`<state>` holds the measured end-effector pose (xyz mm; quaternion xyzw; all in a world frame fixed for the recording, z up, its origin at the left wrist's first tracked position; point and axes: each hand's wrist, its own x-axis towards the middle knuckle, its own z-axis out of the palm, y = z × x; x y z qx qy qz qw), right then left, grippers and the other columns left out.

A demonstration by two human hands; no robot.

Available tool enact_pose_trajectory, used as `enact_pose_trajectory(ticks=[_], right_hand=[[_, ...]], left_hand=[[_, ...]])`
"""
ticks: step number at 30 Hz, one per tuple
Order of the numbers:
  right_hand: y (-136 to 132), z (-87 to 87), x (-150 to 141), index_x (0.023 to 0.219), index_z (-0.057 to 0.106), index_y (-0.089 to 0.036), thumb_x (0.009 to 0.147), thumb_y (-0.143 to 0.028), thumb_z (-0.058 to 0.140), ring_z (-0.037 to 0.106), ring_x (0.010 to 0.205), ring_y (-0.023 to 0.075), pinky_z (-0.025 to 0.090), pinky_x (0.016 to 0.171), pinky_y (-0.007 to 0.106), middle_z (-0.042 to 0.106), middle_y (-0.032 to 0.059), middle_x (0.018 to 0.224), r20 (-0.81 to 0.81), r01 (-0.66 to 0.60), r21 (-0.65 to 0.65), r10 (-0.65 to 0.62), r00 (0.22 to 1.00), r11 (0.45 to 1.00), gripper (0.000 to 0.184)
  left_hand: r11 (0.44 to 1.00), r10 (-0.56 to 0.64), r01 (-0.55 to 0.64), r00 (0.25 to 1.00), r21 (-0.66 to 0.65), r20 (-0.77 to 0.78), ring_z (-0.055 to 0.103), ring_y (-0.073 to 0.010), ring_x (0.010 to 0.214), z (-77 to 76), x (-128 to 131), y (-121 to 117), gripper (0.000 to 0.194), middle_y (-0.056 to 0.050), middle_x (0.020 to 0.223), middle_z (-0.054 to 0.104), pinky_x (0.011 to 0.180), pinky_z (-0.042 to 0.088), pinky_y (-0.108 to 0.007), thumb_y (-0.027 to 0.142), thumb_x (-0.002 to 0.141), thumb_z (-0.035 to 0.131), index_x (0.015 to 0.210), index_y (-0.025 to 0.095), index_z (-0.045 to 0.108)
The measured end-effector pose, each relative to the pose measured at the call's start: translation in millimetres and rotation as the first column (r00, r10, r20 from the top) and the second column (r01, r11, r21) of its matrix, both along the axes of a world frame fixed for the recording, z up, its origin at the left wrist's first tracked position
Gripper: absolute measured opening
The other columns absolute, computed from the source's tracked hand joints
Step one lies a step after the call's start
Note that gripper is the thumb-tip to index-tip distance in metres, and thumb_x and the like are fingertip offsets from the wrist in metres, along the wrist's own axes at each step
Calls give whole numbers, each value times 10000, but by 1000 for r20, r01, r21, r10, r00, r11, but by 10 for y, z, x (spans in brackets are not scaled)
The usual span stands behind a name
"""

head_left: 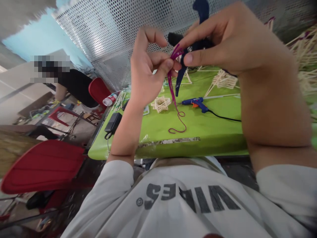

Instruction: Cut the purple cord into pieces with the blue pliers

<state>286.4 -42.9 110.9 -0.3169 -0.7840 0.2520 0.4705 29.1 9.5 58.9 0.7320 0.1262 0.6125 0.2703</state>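
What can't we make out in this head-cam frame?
Head view:
- Purple thread: the pinched part is hidden by the left hand fingers.
- Dark blue tool: middle partly covered by the right hand; its full shape is unclear.
- Glue gun cord: its far end is hidden behind the right forearm.
- Stick frames: cut off by the right edge.
- Bottle label: too small to read.

- Soft, moderate light, its source out of view
- Right forearm (274, 109) shaded darker than the left forearm (127, 130)
- Small glare on clear film (146, 138)
- Purple strands (170, 81) fairly sharp
- Stick frames (308, 59) at far right blurred
- Wide-angle stretching toward the edges
- Top-right corner darkened
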Motion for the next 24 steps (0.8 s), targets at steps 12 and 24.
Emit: enact_pose_trajectory(ticks=[12, 24], right_hand=[[164, -261, -302, 932, 1038, -342, 974, -200, 1120, 855, 1082, 256, 663, 947, 427, 898, -22, 939, -155, 249, 359, -206, 966, 899, 170], [13, -3, 174, 1316, 1069, -175, 1106, -228, 1030, 730, 1132, 194, 431, 942, 393, 605, -15, 905, 46, 593, 179, -608, 792, 785, 220]], left_hand=[[908, 126, -122, 992, 401, 17, 755, -189, 663, -141, 154, 385, 649, -48, 1279, 684, 610, 638, -417, 1021, 1153, 656, 1401, 426, 590], [801, 356, -382, 923, 462, 145, 492, -117, 709, 584, -712, 1511, 636, 75, 920, 577, 517, 370, -291, 988, 1322, 331, 1302, 366, 460]])
